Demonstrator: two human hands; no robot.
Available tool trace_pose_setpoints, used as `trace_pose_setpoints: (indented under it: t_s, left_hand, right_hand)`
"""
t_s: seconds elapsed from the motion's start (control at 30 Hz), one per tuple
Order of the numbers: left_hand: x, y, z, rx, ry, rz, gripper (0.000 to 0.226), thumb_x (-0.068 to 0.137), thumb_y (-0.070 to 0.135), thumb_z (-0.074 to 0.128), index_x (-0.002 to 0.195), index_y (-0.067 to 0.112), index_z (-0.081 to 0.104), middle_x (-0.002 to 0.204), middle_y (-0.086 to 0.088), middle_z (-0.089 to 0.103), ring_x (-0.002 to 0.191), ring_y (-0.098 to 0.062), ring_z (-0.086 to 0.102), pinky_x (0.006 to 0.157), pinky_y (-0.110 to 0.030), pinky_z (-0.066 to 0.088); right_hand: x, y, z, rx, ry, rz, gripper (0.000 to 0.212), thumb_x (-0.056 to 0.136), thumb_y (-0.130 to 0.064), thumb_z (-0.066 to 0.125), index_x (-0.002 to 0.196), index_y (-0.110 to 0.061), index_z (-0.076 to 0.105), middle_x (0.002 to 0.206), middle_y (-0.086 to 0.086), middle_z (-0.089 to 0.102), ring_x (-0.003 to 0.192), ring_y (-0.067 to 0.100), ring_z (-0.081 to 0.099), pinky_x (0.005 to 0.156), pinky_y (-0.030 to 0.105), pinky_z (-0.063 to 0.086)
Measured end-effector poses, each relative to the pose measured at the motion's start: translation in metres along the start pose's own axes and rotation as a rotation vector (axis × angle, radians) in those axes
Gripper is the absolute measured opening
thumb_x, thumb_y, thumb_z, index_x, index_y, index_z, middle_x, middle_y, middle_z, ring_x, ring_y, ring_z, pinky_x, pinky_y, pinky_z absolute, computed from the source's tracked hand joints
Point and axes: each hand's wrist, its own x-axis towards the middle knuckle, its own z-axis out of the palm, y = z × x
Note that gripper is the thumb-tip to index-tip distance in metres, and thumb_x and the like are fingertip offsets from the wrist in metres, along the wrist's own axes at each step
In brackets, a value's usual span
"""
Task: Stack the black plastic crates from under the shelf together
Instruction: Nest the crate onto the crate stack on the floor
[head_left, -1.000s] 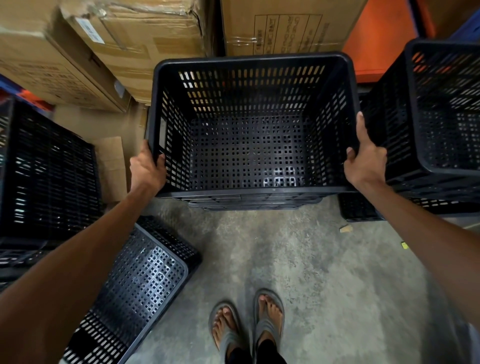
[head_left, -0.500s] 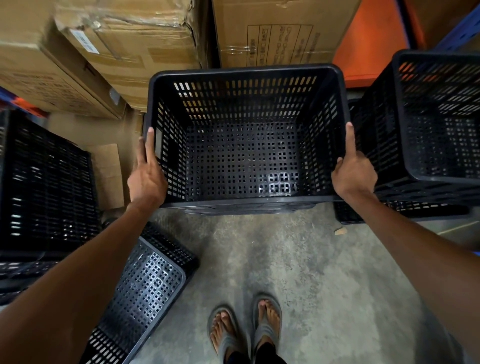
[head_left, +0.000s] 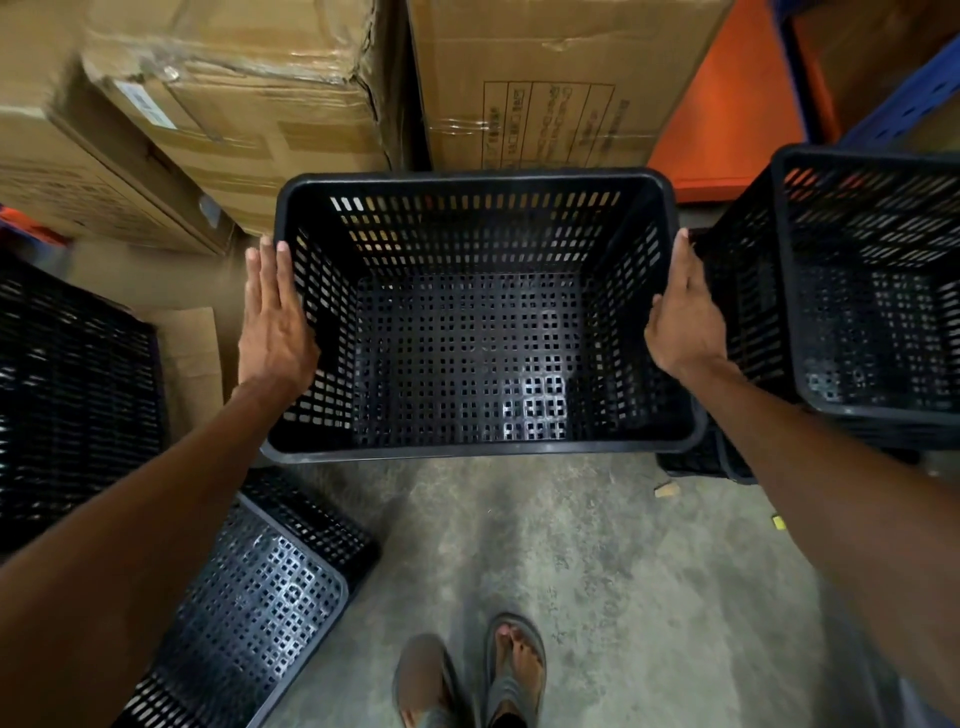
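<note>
Crate (head_left: 470, 358) (nothing inside) between flat left hand (head_left: 272, 325) and right hand (head_left: 683, 322).

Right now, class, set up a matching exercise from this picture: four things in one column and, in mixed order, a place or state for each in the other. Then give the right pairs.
Things:
1. middle crate
2. overturned crate
3. cardboard boxes
4. right-hand crate

Places or states:
A. lying bottom-up on the floor at lower left
B. stacked behind the crates, at the top of the view
C. between the left hand and the right hand, open side up
D. upright beyond the right hand, at the right edge

Pairs: 1-C, 2-A, 3-B, 4-D
</note>
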Motion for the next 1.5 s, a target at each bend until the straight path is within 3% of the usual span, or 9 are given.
trace_pose_setpoints:
  t_s: [0.13,0.27,0.37,0.6,0.73,0.9,1.07,1.23,1.5]
  left_hand:
    - [-0.001,-0.004,-0.003,-0.064,-0.098,-0.049,0.103,0.081,-0.002,0.061,0.153,0.007,-0.011,0.161,-0.009,-0.018,0.149,-0.026,-0.012,0.122,-0.037,0.004]
    - [0.007,-0.007,0.001,0.002,-0.153,-0.072,0.113,0.077,-0.005,0.064,0.151,0.009,-0.020,0.158,-0.006,-0.027,0.149,-0.026,-0.014,0.116,-0.025,-0.014]
    - [0.012,-0.003,0.002,0.020,-0.164,-0.052,0.114,0.076,0.000,0.065,0.150,0.009,-0.021,0.159,-0.006,-0.027,0.149,-0.026,-0.013,0.121,-0.036,0.000]
    - [0.016,-0.003,-0.003,-0.078,-0.127,-0.013,0.097,0.082,0.006,0.054,0.153,0.009,-0.012,0.161,-0.004,-0.020,0.150,-0.024,-0.009,0.122,-0.043,0.010]
    - [0.016,-0.004,0.001,-0.114,-0.109,-0.008,0.095,0.083,0.008,0.055,0.153,0.009,-0.009,0.161,-0.004,-0.018,0.150,-0.025,-0.007,0.122,-0.043,0.012]
    - [0.019,-0.005,0.001,-0.088,-0.146,-0.012,0.099,0.082,0.017,0.057,0.153,0.009,-0.012,0.161,-0.006,-0.018,0.149,-0.026,-0.011,0.122,-0.045,0.010]
    - [0.022,0.006,-0.021,-0.038,-0.243,-0.122,0.104,0.083,0.033,0.062,0.153,0.012,-0.012,0.161,-0.005,-0.017,0.148,-0.022,-0.017,0.121,-0.043,-0.005]
    - [-0.001,0.087,-0.089,-0.135,-0.333,-0.180,0.086,0.091,0.032,0.054,0.155,0.007,0.001,0.163,-0.010,-0.004,0.150,-0.026,-0.010,0.122,-0.040,0.003]
    - [-0.134,0.297,-0.229,-0.526,-0.549,-0.044,0.065,0.093,0.029,0.055,0.151,0.015,0.029,0.160,-0.010,0.019,0.142,-0.031,0.032,0.107,-0.037,0.036]
  right_hand:
    - [-0.007,-0.001,0.000,0.046,-0.019,0.021,0.096,0.085,0.003,0.055,0.155,-0.016,-0.009,0.162,0.010,0.010,0.115,0.042,0.054,0.071,0.037,0.050]
    - [-0.005,-0.002,0.001,0.010,-0.049,0.041,0.108,0.078,0.008,0.060,0.154,-0.018,-0.012,0.162,0.009,0.009,0.090,0.043,0.061,0.062,0.035,0.046]
    - [0.003,0.001,0.001,-0.021,-0.046,0.072,0.107,0.080,0.005,0.059,0.154,-0.019,-0.014,0.162,0.010,0.009,0.084,0.042,0.061,0.059,0.033,0.040]
    - [0.012,0.004,0.007,-0.095,-0.004,0.013,0.080,0.095,-0.013,0.045,0.155,-0.017,-0.010,0.160,0.011,0.015,0.118,0.041,0.055,0.063,0.035,0.050]
    - [0.013,0.002,0.007,-0.130,-0.050,0.035,0.072,0.099,-0.018,0.038,0.155,-0.013,-0.007,0.161,0.010,0.012,0.145,0.030,0.027,0.073,0.042,0.057]
    - [0.014,-0.004,0.001,-0.109,-0.129,0.076,0.070,0.100,-0.022,0.035,0.155,-0.013,-0.008,0.163,0.007,0.006,0.149,0.028,0.014,0.084,0.043,0.055]
    - [0.017,0.000,-0.017,-0.167,-0.253,0.059,0.076,0.101,-0.037,0.032,0.153,-0.012,-0.018,0.162,0.005,-0.019,0.150,0.026,-0.010,0.105,0.046,0.043]
    - [-0.030,-0.013,-0.102,-0.032,-0.303,0.103,0.072,0.103,-0.036,0.032,0.154,-0.008,-0.011,0.162,0.004,-0.017,0.151,0.022,-0.008,0.115,0.043,0.031]
    - [-0.180,0.020,-0.284,0.004,-0.238,0.170,0.072,0.099,-0.028,0.042,0.155,-0.008,0.002,0.164,0.007,0.000,0.151,0.023,0.002,0.120,0.035,0.019]
